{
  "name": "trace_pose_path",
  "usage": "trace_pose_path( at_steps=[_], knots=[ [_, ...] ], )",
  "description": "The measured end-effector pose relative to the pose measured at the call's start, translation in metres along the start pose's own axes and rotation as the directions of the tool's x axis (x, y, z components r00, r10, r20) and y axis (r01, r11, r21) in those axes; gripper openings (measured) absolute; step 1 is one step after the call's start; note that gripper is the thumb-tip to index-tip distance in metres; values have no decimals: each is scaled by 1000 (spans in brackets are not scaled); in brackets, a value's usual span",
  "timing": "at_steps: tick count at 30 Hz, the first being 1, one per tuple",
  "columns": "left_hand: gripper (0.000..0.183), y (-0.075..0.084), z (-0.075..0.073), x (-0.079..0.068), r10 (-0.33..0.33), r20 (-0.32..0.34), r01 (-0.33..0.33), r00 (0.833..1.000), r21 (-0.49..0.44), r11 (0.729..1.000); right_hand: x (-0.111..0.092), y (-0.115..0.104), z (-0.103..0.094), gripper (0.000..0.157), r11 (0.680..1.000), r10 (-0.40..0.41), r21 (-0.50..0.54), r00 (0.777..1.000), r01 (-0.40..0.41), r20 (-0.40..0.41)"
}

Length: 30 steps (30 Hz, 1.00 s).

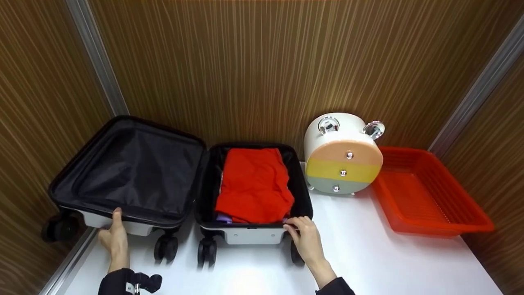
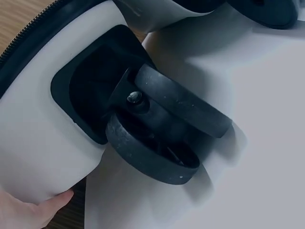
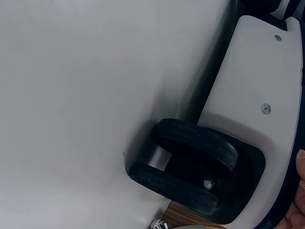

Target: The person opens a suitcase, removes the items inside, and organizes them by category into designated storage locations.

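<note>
The suitcase (image 1: 254,236) lies open, lid (image 1: 147,168) toward the left edge of the desk (image 1: 360,254). The left hand (image 1: 114,237) grips the lid, thumb over its edge (other fingers hidden); the right hand (image 1: 305,239) pinches the base (image 1: 301,190) near its front-right corner. Closing seems in hand, which calls for lifting the lid rightward.

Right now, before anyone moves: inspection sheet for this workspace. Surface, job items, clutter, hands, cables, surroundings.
Surface: white tabletop, bright glare at front.
Job items: suitcase lies open; red cloth in its right half, purple fabric peeking out at front left.
Clutter: striped drawer box right of suitcase; red basket farther right.
Hands: left hand grips left half's front edge, thumb on top; right hand touches right half's front-right rim, pinch unclear.
Cables: nothing seen.
Surroundings: wood-grain walls, metal strips at corners.
</note>
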<state>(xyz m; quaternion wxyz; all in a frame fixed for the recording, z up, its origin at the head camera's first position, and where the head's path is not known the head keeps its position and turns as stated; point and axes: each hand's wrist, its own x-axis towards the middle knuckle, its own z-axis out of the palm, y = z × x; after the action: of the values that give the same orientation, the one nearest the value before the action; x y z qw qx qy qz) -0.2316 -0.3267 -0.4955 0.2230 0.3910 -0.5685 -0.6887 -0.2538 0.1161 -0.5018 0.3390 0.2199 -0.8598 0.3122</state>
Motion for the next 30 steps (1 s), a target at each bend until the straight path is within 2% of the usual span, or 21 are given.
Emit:
trace_pose_path(
  at_steps=[5,9,12,15,17,21,23,26,30],
  knots=[
    [101,-3,-4,7,-68,24,68,997,-8,998,-2,-2,2,7,1000,12,1,1000,-12,11],
    [106,-7,-9,9,-123,67,122,990,16,992,-4,-4,4,7,1000,18,-3,1000,-18,12],
    [107,-11,-11,10,-167,131,171,977,-20,985,-4,-5,5,7,1000,13,-8,1000,-13,1],
    [104,-17,-11,15,-204,180,224,962,-101,969,-3,-6,5,8,1000,7,-10,1000,-7,1],
    [108,-31,-12,32,-227,188,256,956,-143,956,-3,-7,6,7,1000,11,-7,1000,-11,5],
    [111,-62,-13,72,-234,187,270,954,-201,942,-4,-9,8,8,1000,19,-1,1000,-19,2],
    [111,-70,-13,84,-232,197,273,953,-216,937,-4,-9,9,8,1000,16,3,1000,-16,-8],
    [112,-64,-13,79,-250,231,302,940,-231,925,-3,-10,12,9,1000,-2,-2,1000,2,-26],
    [115,-45,-18,57,-286,241,333,927,-181,925,-4,-11,16,10,1000,-25,-17,999,24,-24]
  ],
)
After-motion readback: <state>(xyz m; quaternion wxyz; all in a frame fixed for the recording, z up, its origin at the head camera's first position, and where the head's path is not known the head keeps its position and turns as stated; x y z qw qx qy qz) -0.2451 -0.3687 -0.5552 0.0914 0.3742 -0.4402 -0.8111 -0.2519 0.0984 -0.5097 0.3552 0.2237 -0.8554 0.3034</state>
